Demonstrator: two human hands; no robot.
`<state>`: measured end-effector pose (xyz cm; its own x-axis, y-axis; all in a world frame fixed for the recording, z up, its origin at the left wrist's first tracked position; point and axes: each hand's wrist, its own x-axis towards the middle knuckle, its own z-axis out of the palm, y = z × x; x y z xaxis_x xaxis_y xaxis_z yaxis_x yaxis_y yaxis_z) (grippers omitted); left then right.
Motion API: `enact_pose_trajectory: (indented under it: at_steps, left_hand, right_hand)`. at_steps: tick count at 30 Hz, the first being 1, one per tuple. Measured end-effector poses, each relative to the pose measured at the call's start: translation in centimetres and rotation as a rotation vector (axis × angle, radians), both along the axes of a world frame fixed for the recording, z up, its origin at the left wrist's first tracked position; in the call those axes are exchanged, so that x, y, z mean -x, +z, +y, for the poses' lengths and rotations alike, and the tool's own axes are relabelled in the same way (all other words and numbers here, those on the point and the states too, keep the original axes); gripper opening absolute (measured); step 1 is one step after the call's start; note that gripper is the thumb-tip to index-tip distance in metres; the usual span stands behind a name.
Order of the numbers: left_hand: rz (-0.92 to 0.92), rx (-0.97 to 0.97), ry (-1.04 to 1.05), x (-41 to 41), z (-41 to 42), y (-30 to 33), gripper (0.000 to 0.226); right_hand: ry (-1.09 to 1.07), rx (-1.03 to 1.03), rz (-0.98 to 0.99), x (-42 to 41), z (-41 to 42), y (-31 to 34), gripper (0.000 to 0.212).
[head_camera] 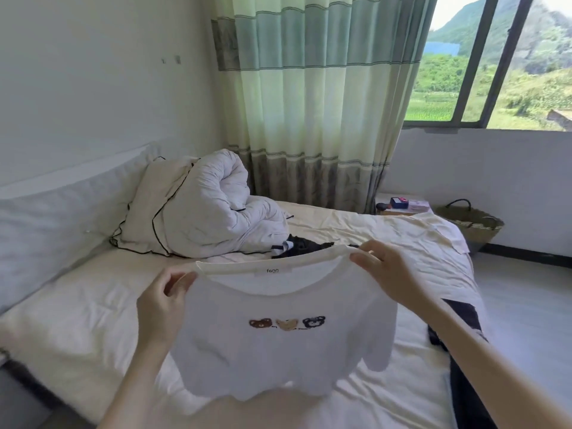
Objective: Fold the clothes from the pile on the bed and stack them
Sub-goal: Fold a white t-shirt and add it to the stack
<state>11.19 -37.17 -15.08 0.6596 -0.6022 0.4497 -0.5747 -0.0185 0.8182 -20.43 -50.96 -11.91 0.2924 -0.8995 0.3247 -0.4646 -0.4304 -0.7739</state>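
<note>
Progress: you are early in the fold of this garment; the white T-shirt (278, 345) hangs open in the air at the lower centre of the frame, not yet laid down or creased.
Done so far: a dark garment (458, 329) lies flat at the right edge of the bed (77, 320), under your right forearm; it may be the start of the stack, but you cannot tell from here whether it is folded.
Left to do: dark clothes (305, 244) lie in a small heap at mid-frame, just behind the shirt's collar and beside the rolled white duvet (216, 205). How many pieces are in it cannot be counted.
Left hand (161, 305): at the left of centre, your fingers are curled and pinch the shirt's left shoulder, thumb on the near side of the cloth.
Right hand (383, 274): at the right of centre, a little higher, your fingers close over the collar and right shoulder seam, gripping it.
Shirt position: it faces you with the 3 bear heads (287, 323) showing and the neck label up, stretched between both hands above the sheet, hem hanging loose.
Next, as a judgement: lay it on the bare sheet in front of you.
</note>
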Motion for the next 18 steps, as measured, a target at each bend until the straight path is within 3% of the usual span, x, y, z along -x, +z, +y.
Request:
enact_pose_trajectory:
  at_steps: [3,8,12,14,18]
  left_hand:
    - [-0.050,0.098,0.028,2.2,3.5,1.6,0.006]
    - [-0.274,0.301,0.118,2.7,8.0,6.2,0.020]
    - [-0.335,0.354,0.130,1.0,9.9,9.5,0.031]
    - [-0.363,0.334,0.170,0.0,10.5,9.8,0.030]
    - [-0.431,0.209,0.157,-2.3,12.0,6.6,0.029]
  right_hand:
    - [0.006,0.075,0.043,1.7,2.8,0.5,0.012]
    - [-0.079,0.345,-0.073,2.3,6.4,4.7,0.031]
    - [-0.168,0.529,-0.087,1.5,8.1,7.7,0.046]
    - [-0.204,0.534,-0.029,0.8,8.3,7.7,0.050]
    - [-0.133,0.346,-0.051,-1.6,8.5,4.8,0.056]
